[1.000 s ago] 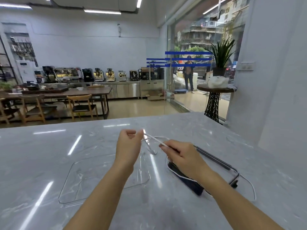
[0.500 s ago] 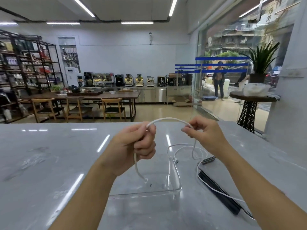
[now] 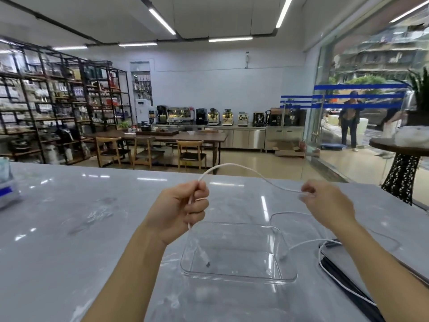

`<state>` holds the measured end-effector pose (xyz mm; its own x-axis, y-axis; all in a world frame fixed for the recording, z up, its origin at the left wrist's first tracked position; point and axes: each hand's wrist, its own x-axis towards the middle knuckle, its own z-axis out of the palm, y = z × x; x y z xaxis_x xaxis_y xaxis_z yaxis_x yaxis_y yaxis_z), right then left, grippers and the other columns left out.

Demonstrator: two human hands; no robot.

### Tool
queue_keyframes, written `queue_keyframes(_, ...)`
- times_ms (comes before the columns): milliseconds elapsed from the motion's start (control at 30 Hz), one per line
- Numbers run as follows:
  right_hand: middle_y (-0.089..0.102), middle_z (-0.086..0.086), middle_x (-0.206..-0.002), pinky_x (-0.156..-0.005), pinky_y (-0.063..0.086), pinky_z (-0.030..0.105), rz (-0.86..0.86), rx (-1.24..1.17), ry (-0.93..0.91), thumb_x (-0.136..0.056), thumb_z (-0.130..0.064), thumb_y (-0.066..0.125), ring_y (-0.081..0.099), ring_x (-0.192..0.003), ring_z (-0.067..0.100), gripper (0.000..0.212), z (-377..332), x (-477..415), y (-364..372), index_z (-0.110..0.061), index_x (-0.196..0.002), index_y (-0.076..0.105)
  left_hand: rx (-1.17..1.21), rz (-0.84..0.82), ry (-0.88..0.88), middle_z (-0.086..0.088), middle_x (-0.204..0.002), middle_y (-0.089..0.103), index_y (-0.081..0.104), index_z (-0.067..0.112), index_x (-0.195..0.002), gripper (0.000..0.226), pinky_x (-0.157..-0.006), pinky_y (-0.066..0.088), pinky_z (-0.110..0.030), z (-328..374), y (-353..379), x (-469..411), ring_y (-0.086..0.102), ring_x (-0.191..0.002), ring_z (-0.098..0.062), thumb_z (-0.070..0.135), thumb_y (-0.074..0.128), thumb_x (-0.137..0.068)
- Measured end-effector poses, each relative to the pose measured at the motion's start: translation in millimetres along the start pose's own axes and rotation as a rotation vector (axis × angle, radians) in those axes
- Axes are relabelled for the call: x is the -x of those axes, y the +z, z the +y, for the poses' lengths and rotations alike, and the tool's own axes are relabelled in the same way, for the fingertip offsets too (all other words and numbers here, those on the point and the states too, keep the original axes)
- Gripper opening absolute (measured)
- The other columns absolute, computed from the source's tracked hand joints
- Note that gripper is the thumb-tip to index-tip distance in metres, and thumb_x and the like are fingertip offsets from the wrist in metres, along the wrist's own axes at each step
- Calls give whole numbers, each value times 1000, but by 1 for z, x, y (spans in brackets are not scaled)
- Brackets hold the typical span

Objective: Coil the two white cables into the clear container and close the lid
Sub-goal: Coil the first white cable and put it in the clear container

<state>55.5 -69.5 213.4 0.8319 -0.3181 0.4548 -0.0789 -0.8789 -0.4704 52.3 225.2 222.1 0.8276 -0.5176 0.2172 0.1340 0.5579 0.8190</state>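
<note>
Head view is showing the left hand gripping a white cable in a closed fist above the marble counter, its plug end dangling into the clear container. The right hand is pinching the same cable further along. A second white cable is lying beside the container, crossing the lid.
</note>
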Motion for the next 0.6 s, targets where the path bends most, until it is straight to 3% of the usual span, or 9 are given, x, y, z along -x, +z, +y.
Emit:
queue_keyframes(100, 52, -4, -123, -91, 36, 29, -184, -453, -189, -80, -25, 68, 48, -110, 12, 48, -19, 13, 2, -24, -125, 51, -149, 38, -14, 2, -59, 39, 62, 10, -71, 24, -36, 18, -15, -6, 5, -3, 27, -39, -3, 21, 46, -86)
queue_keyframes(167, 51, -14, -122, -93, 34, 15, -199, -579, -359, -82, -25, 66, 47, -112, 1, 48, -43, 23, 2, -30, -126, 48, -239, 33, -58, 4, -57, 35, 61, 13, -82, 20, -37, 14, -16, -12, 12, -6, 23, -40, -4, 28, 48, -86)
queue_keyframes(233, 58, -17, -108, -83, 37, 3, -123, -640, -479, -84, -19, 64, 53, -100, -6, 34, -63, 28, 6, -29, -115, 54, -316, 36, -83, 5, -55, 31, 60, 15, -88, 22, -39, 11, -18, -17, 17, -10, 19, -41, -4, 33, 49, -86)
queue_keyframes(300, 61, -9, -79, -62, 42, 7, -43, -716, -498, -87, -11, 59, 57, -67, 2, 17, -75, 28, 7, -26, -94, 62, -282, 66, -85, 6, -52, 28, 58, 13, -87, 24, -38, 12, -18, -20, 18, -12, 19, -39, -4, 35, 50, -85)
queue_keyframes(367, 55, -4, -62, -51, 38, 13, 34, -753, -451, -88, -7, 56, 47, -51, 5, 18, -77, 23, 7, -22, -82, 64, -213, 73, -110, 6, -51, 30, 57, 10, -82, 26, -37, 15, -17, -19, 13, -11, 21, -38, -4, 34, 49, -86)
queue_keyframes(467, 57, 4, -63, -55, 41, 27, 176, -692, -383, -86, -13, 60, 48, -57, 12, 6, -72, 8, 2, -11, -82, 64, -282, 26, -170, 7, -49, 31, 53, 11, -75, 21, -38, 19, -17, -18, 4, -4, 23, -38, -5, 27, 46, -86)
queue_keyframes(533, 59, 7, -67, -56, 44, 34, 212, -600, -337, -82, -25, 65, 52, -61, 20, 17, -67, -1, 3, -9, -84, 62, -240, 23, -131, 8, -47, 29, 52, 13, -69, 21, -36, 17, -16, -17, 1, 1, 22, -37, -4, 25, 45, -85)
queue_keyframes(600, 57, 6, -63, -54, 43, 33, 134, -538, -290, -80, -30, 67, 52, -58, 20, 23, -59, -3, 10, -9, -84, 61, -98, 55, -37, 9, -44, 25, 53, 14, -64, 25, -34, 14, -16, -11, -2, 3, 15, -35, -4, 26, 44, -84)
